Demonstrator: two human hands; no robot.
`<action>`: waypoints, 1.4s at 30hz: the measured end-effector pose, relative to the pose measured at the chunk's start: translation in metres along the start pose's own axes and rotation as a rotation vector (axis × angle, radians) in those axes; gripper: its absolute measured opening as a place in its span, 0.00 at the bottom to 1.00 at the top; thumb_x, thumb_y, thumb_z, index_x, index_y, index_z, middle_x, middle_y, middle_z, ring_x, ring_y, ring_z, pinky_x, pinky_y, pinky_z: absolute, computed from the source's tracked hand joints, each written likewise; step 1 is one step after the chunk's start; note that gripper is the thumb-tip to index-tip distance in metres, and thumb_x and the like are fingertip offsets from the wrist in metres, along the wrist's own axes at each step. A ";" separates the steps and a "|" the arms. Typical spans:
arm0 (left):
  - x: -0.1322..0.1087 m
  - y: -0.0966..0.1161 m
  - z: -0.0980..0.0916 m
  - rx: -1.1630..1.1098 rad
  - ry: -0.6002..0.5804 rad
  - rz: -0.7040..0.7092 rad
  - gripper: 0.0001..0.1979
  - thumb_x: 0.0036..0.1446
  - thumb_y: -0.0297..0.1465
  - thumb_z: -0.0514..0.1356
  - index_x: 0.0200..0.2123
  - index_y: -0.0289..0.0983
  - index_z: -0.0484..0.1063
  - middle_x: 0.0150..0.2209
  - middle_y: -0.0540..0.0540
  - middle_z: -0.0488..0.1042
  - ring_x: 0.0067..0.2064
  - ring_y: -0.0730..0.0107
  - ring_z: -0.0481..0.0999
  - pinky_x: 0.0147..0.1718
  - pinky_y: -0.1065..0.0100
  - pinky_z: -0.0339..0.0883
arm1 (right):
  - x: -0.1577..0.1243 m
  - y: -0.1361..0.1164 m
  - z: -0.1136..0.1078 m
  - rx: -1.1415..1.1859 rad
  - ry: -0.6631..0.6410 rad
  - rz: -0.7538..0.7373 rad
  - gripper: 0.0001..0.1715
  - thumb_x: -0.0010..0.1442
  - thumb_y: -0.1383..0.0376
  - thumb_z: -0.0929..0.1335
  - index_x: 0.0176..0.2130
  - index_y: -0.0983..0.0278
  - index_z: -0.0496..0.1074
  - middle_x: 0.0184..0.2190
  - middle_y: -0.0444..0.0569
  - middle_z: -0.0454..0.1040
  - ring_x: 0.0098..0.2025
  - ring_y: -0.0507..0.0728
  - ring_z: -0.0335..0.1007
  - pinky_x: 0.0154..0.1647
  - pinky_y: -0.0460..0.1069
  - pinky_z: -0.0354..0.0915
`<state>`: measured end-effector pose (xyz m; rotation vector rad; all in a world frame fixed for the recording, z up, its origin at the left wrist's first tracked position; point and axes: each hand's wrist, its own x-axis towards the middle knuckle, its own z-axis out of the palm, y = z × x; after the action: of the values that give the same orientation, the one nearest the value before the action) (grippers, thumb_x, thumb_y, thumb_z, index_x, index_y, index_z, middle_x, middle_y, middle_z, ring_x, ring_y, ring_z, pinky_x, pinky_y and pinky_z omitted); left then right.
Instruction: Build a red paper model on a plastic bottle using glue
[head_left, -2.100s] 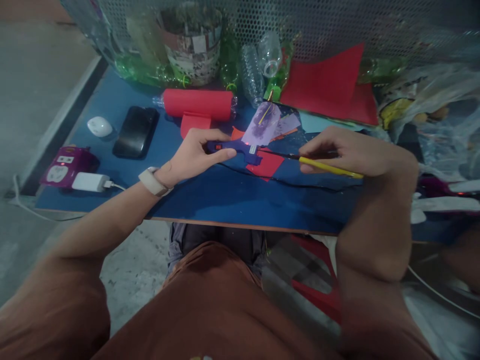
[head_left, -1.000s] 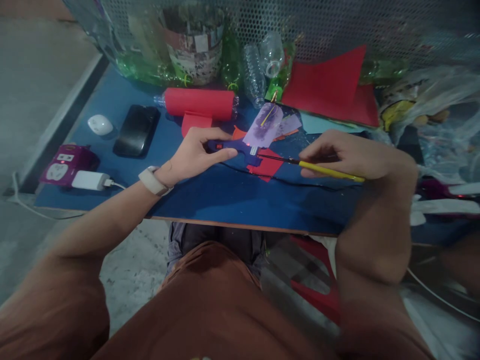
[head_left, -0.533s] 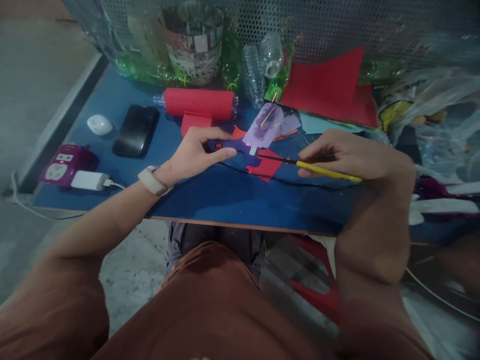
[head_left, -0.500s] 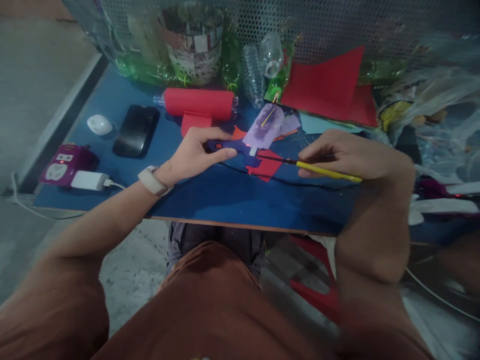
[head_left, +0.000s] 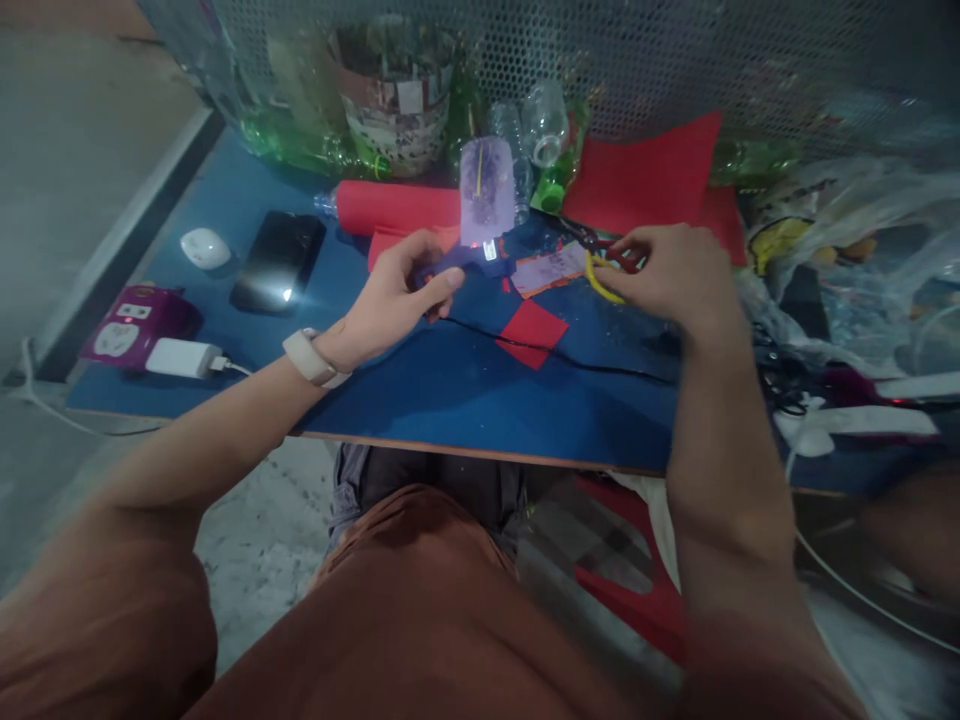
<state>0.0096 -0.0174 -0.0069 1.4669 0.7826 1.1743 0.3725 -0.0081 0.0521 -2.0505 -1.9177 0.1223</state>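
Observation:
My left hand (head_left: 409,275) is closed around a blue glue gun (head_left: 487,262), whose nozzle faces right. A purple piece of card (head_left: 486,190) with a yellow streak rises behind the gun and seems to touch it. My right hand (head_left: 671,275) grips pliers (head_left: 626,260) with red and yellow handles, their dark jaws pointing left, apart from the gun. Between the hands lies a purple and orange paper scrap (head_left: 547,270). Nearer me is a red paper square (head_left: 534,333), with the gun's black cord (head_left: 600,369) running across it.
A red-wrapped bottle (head_left: 397,208) lies behind my left hand. To the left are a phone (head_left: 277,262), a white mouse-like object (head_left: 205,248) and a purple power adapter (head_left: 139,325). Red sheets (head_left: 645,170), plastic bottles (head_left: 546,125) and a papered pot (head_left: 397,110) stand along the mesh.
The glue gun has lifted and shifted up, with the purple card now upright behind it. My right hand has drawn the pliers back and up from the nozzle; their handles now show spread apart.

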 end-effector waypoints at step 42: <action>-0.011 0.017 0.012 -0.317 -0.106 -0.029 0.30 0.68 0.53 0.81 0.61 0.46 0.77 0.35 0.53 0.77 0.31 0.71 0.78 0.31 0.67 0.74 | -0.070 -0.090 0.057 1.104 0.292 -0.414 0.24 0.73 0.39 0.80 0.42 0.54 0.88 0.37 0.46 0.91 0.31 0.58 0.88 0.37 0.56 0.87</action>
<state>0.0160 -0.0356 0.0068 1.2395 0.5164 1.1310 0.2637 -0.0631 0.0138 -0.8788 -1.4960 0.5857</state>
